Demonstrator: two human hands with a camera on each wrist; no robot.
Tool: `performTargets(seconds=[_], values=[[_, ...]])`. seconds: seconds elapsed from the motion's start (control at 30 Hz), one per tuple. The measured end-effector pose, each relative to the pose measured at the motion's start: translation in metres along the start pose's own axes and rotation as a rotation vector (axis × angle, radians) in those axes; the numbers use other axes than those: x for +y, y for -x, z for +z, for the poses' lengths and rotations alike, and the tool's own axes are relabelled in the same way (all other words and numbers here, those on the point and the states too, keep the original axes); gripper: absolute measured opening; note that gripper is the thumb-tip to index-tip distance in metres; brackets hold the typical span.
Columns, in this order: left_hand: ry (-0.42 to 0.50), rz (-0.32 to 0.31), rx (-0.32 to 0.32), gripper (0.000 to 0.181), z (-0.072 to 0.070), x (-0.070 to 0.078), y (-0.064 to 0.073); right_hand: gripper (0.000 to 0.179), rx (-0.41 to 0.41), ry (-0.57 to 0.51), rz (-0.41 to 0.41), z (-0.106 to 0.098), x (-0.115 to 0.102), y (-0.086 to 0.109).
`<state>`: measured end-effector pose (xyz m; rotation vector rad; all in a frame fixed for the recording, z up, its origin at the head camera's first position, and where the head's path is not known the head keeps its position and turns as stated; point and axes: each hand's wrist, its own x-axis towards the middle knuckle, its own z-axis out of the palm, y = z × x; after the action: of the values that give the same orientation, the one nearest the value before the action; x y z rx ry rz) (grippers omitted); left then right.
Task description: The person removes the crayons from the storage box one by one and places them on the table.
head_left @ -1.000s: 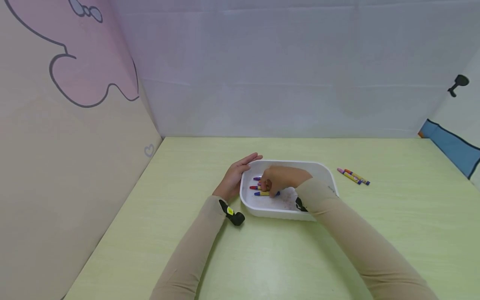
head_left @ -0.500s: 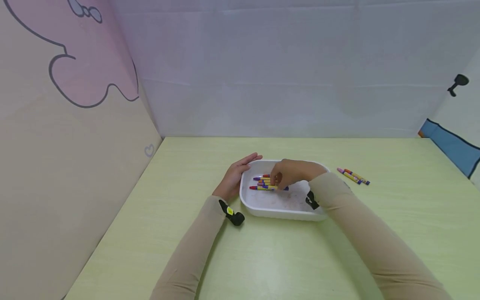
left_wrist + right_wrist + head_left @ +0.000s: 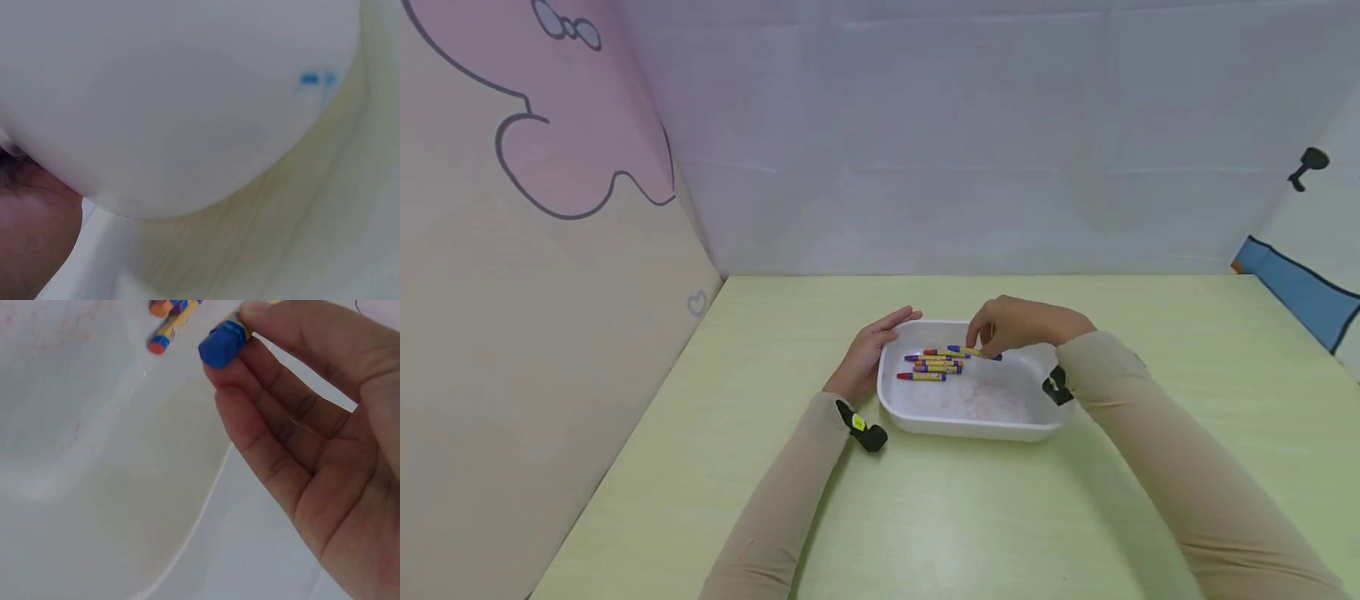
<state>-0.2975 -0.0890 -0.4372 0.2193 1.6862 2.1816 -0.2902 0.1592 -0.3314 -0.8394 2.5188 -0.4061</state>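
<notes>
In the head view, my right hand (image 3: 1026, 322) pinches a blue crayon (image 3: 957, 349) with a yellow wrapper, above the far side of a white tray (image 3: 970, 428). The right wrist view shows the blue end of this crayon (image 3: 219, 349) between thumb and fingers. Several other crayons (image 3: 938, 367), with red, purple and orange tips, lie in the tray's left half. My left hand (image 3: 863, 360) rests against the tray's left end, its fingers stretched along the far left corner. In the left wrist view, part of that hand (image 3: 37, 231) touches the tray's wall (image 3: 187, 125).
The tray stands on a pale green-yellow table (image 3: 805, 333). A white sheet (image 3: 970, 142) hangs behind it, and a wall with a pink drawing (image 3: 587, 125) rises at the left. My right hand and sleeve cover the table area to the tray's right.
My right hand has moved right and away from me, bringing the blue crayon off the tray's left half. The two crayons on the table are now hidden. My left hand stays still.
</notes>
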Motion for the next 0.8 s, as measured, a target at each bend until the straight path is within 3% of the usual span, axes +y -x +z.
performTargets(seconds=[0.43,0.8], values=[[0.018,0.002,0.003,0.046,0.000,0.000,0.001,0.024,0.117,-0.020,0.046,-0.019,0.033,0.038],[0.004,-0.001,0.014,0.044,0.000,0.000,0.001,0.024,0.239,-0.030,0.084,-0.018,0.073,0.070]])
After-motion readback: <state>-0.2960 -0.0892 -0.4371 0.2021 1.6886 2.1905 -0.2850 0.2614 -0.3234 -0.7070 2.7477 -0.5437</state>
